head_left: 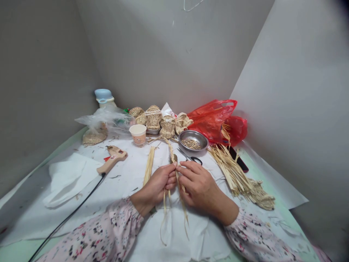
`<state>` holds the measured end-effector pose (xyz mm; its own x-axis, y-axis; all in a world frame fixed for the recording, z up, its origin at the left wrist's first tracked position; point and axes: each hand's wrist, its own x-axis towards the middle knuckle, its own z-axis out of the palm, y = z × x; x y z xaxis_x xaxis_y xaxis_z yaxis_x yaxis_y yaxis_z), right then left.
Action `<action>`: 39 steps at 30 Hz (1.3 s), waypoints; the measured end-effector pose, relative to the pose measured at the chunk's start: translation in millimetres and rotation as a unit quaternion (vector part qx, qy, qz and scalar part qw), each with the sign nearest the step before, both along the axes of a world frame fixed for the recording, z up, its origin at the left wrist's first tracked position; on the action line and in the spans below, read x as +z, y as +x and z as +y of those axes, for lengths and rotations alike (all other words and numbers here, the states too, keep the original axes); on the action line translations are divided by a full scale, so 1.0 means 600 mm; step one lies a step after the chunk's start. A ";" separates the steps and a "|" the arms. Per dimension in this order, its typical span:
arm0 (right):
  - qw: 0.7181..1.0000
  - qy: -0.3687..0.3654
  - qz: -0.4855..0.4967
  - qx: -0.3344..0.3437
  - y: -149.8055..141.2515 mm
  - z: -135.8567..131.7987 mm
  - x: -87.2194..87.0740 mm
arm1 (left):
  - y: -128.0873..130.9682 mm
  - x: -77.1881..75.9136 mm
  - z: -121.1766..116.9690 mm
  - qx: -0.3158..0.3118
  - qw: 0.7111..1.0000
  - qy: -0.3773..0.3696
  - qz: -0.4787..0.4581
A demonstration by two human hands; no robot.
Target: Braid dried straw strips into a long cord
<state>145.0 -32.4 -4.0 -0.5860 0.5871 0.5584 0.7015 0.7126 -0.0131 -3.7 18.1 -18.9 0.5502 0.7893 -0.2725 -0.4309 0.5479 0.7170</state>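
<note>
Between my two hands runs a pale straw braid (pixel 171 150), stretching away from me toward the woven pieces at the back. My left hand (pixel 160 182) pinches it from the left, fingers curled. On the other side, my right hand (pixel 195 183) closes thumb and fingertips on the same braid. Loose straw ends (pixel 164 218) hang below both hands over the white cloth. A bundle of flat straw strips (pixel 148 165) lies just left of my left hand. Beyond my right hand rest black-handled scissors (pixel 191 157).
A glue gun (pixel 113 160) with a black cord lies left. Behind stand a paper cup (pixel 137 134), woven straw pieces (pixel 153 118) and a metal bowl (pixel 193 141) of straw bits. At right are a red plastic bag (pixel 212 120), loose straw (pixel 234 171) and a dark phone (pixel 241 162).
</note>
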 end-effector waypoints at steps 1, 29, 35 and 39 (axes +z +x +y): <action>1.000 0.002 -0.002 0.002 0.000 0.000 -0.001 | 0.000 0.000 0.000 0.001 1.000 0.000 0.002; 0.918 -0.220 0.316 -0.093 0.011 0.017 -0.001 | 0.003 0.006 -0.011 -0.057 0.979 0.135 0.144; 0.890 -0.319 0.316 -0.075 0.007 0.019 -0.004 | 0.001 0.005 -0.011 -0.076 0.973 0.151 0.156; 0.863 -0.355 0.347 -0.091 0.014 0.026 -0.016 | 0.001 0.003 -0.013 -0.087 0.973 0.148 0.153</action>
<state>153.2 -16.6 -13.3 -0.1159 0.9731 0.1990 0.4484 0.2301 -0.8637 -3.0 10.0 -16.9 0.6108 0.7606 -0.2200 -0.0909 0.3433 0.9348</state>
